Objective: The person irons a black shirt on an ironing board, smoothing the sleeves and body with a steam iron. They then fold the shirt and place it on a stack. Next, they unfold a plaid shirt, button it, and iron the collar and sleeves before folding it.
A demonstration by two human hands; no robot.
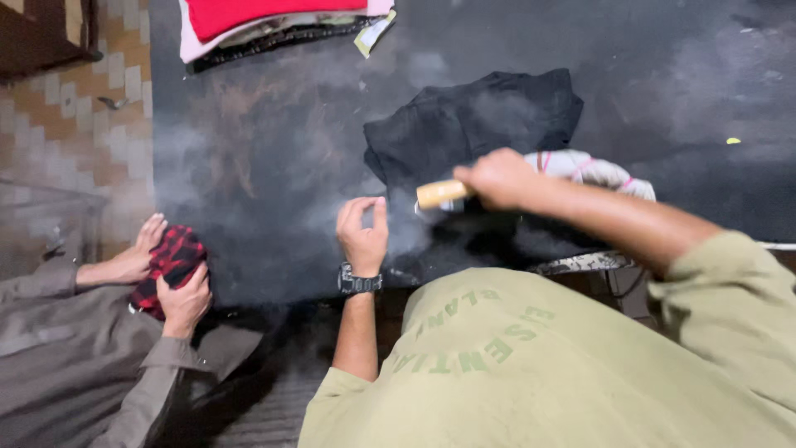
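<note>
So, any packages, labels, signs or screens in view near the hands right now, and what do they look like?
Paper tag: top middle, hanging off the stack of folded clothes; small, rectangular, pale yellow-green.
Wristwatch: on the left hand's wrist; dark strap, its face too dim to tell.
Printed lettering: on the person's olive shirt, bottom middle; pale green, curved rows.
No packages, signs or lit screens show.

Black garment [473,124] — red-black checked cloth [170,265] — tan handle [441,193].

A small pale yellow-green tag [374,34] hangs from the folded clothes stack [274,21] at the counter's [274,149] far edge.
</note>
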